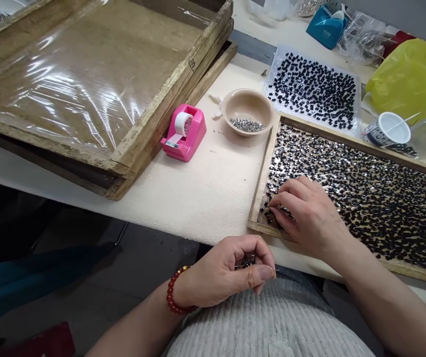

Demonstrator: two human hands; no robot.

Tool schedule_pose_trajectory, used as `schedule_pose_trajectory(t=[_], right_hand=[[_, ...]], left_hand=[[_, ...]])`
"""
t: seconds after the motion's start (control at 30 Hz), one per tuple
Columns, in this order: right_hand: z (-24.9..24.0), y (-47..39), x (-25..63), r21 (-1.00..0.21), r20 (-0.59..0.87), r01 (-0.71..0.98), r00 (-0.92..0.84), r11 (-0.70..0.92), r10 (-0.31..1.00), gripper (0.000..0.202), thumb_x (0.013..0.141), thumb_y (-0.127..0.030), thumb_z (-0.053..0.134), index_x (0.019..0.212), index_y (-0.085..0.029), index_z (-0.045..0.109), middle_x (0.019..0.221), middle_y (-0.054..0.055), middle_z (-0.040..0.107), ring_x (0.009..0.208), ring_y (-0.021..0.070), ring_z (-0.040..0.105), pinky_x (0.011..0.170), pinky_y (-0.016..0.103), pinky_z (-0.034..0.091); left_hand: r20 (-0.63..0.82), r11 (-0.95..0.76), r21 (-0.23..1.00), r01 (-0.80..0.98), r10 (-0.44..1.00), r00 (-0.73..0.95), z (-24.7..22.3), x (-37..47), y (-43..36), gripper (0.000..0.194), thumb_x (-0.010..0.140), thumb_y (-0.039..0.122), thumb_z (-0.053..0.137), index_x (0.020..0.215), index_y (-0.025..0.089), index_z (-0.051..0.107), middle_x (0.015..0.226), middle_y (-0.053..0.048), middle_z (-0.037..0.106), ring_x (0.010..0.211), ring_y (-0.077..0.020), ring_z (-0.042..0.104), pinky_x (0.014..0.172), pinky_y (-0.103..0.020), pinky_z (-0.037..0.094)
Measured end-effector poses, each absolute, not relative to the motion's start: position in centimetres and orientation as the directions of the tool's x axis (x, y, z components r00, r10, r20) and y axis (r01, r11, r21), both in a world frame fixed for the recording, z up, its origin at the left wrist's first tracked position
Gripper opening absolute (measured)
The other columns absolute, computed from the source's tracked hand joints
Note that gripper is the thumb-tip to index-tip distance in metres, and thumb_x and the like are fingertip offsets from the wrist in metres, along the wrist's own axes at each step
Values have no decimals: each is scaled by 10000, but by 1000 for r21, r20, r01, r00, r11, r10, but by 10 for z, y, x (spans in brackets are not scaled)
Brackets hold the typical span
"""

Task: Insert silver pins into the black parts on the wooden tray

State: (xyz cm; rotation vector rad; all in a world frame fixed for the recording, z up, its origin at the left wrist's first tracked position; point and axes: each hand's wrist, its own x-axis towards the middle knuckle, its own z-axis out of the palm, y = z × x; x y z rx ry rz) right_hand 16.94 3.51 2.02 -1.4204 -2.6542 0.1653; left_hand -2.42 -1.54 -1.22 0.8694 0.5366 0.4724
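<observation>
My left hand [231, 270], with a red bead bracelet [174, 292] at the wrist, is curled over my lap at the table's edge. Small metal pins [247, 261] lie in its palm, and a thin pin sticks out between thumb and forefinger. Over the near left corner of a wooden tray [260, 183] is my right hand [302, 210], its thumb and fingertips pinched on something thin and tiny. Many small black pieces [376, 198] cover that tray. Beyond it, a beige bowl [248, 111] holds metal pins.
Stacked wooden frames with clear film [86, 74] fill the left side. A pink tape dispenser [186, 134] stands beside them. At the back are a white tray of black pieces [313, 89], a white cup [389, 130], a yellow bag [413, 79] and a blue dispenser [326, 27].
</observation>
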Motion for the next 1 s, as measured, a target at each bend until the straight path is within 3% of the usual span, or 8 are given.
schedule_pose_trajectory(t=[0.6, 1.0], right_hand=[[21, 34, 158, 131, 1, 804, -586, 581, 811, 101, 824, -186, 568, 733, -180, 611, 782, 50, 588, 773, 192, 426, 656, 326, 246], [21, 37, 158, 119, -40, 792, -599, 599, 800, 154, 838, -172, 538, 685, -185, 552, 790, 44, 565, 786, 192, 410, 667, 317, 257]], left_hand=[[-250, 551, 817, -171, 605, 756, -12, -29, -15, 189, 860, 314, 566, 812, 132, 548, 663, 3, 522, 572, -77, 485, 561, -193, 387], [-247, 547, 821, -165, 599, 762, -11, -29, -17, 185, 861, 314, 559, 813, 136, 543, 666, 0, 522, 573, -79, 483, 554, -193, 387]])
